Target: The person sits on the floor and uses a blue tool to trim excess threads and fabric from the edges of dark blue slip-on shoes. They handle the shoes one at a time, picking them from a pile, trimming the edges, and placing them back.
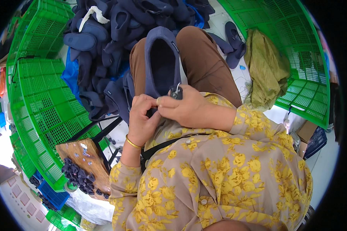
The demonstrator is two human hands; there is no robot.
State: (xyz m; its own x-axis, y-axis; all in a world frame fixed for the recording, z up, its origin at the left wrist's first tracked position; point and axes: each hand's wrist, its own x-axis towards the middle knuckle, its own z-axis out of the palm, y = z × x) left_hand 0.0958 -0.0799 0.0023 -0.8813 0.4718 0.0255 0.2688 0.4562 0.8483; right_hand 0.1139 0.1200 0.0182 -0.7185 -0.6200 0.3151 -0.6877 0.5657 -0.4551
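A dark blue felt slipper (177, 57) lies between my knees, its opening facing up and its toe pointing away from me. My left hand (142, 117) is closed in a pinch at the slipper's heel end; what its fingertips hold is hidden. Against it, my right hand (191, 107) is closed around a small black tool (176, 92) with a light metal tip, most of it covered by the fingers. The fingertips of both hands meet just below the heel.
A large pile of dark blue slippers (100, 34) lies beyond my knees. Green plastic crates (46, 107) stand at left, another green crate (308, 84) at right. Beside it lies an olive cloth sack (264, 65). A wooden board (83, 154) at lower left bears small dark scraps (77, 175).
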